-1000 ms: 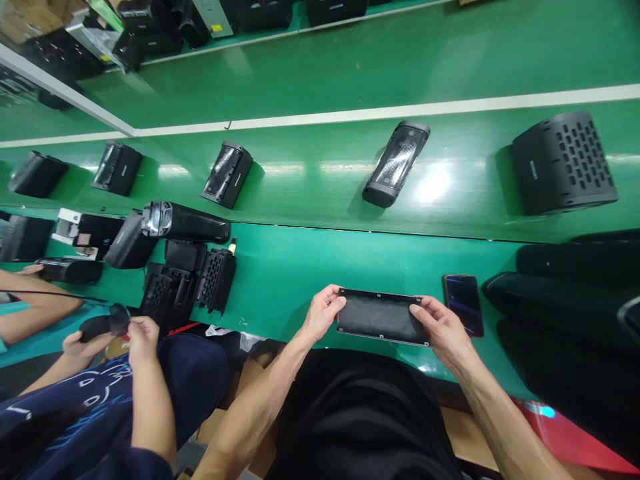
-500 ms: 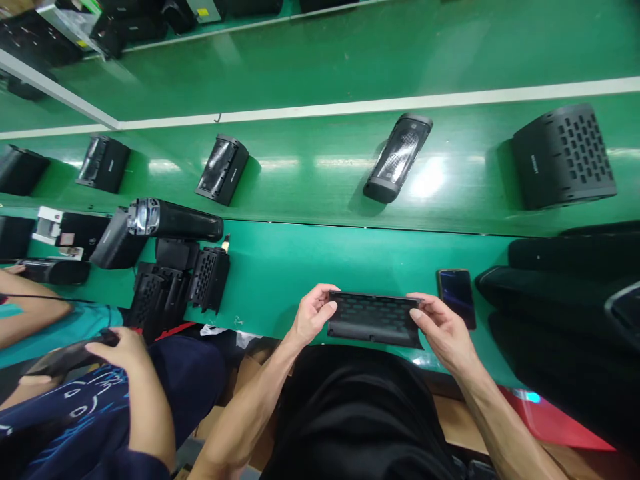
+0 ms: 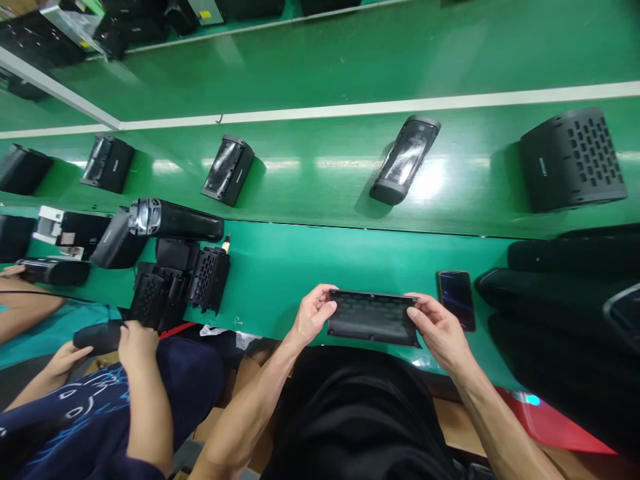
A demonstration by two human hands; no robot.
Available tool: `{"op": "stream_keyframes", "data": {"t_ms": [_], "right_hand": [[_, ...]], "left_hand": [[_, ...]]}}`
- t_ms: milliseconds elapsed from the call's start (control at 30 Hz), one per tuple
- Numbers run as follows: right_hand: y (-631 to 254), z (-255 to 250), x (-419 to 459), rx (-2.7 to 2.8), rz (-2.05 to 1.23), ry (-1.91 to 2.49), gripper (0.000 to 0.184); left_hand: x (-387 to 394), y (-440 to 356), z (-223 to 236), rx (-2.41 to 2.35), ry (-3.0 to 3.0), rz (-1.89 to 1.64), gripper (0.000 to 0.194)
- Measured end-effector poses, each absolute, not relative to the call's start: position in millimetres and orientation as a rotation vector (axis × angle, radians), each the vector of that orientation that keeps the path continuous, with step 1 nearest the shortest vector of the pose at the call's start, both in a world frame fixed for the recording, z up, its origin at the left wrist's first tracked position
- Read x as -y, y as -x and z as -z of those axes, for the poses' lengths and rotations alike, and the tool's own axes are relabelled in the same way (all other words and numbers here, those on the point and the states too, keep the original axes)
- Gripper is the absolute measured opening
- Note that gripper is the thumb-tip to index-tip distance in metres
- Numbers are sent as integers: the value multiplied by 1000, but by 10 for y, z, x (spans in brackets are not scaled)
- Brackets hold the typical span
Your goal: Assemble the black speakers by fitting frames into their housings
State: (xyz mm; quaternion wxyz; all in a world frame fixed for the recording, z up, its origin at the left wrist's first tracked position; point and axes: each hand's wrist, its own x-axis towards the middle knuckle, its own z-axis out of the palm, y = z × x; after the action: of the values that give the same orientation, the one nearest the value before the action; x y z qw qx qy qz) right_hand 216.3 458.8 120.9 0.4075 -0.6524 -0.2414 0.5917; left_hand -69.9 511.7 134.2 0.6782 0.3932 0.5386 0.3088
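Between my two hands is a black plastic panel (image 3: 373,320) with a grid of slots, held over the near edge of the green bench (image 3: 320,257). My left hand (image 3: 313,313) pinches its left end, thumb on the near face and fingers behind. The right end is gripped the same way by my right hand (image 3: 437,327). A dark phone (image 3: 456,300) lies on the bench just beyond my right hand. Left of my left hand stand slotted black housings (image 3: 209,279) in a cluster.
Black speakers sit on the green conveyor, among them a cylindrical one (image 3: 406,160) and a boxy one (image 3: 573,160). Large black cases (image 3: 565,293) fill the right side. At left, a co-worker's hands (image 3: 137,343) hold a dark part. A long black speaker (image 3: 185,221) lies across others.
The panel in my hands has tilted slightly, its face now flatter to view. The speakers on the conveyor have shifted a little to the right. The co-worker's hands have moved with their dark part.
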Motion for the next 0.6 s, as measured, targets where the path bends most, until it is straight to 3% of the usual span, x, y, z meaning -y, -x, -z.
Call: {"op": "stream_keyframes", "data": {"t_ms": [233, 600], "right_hand": [[-2028, -1210, -4678, 223, -1590, 1657, 54], [-1972, -1253, -4726, 154, -1514, 1669, 60]], "left_hand": [[-5074, 668, -1169, -1202, -664, -681, 36], [-5064, 640, -1190, -1199, -495, -694, 41]]}}
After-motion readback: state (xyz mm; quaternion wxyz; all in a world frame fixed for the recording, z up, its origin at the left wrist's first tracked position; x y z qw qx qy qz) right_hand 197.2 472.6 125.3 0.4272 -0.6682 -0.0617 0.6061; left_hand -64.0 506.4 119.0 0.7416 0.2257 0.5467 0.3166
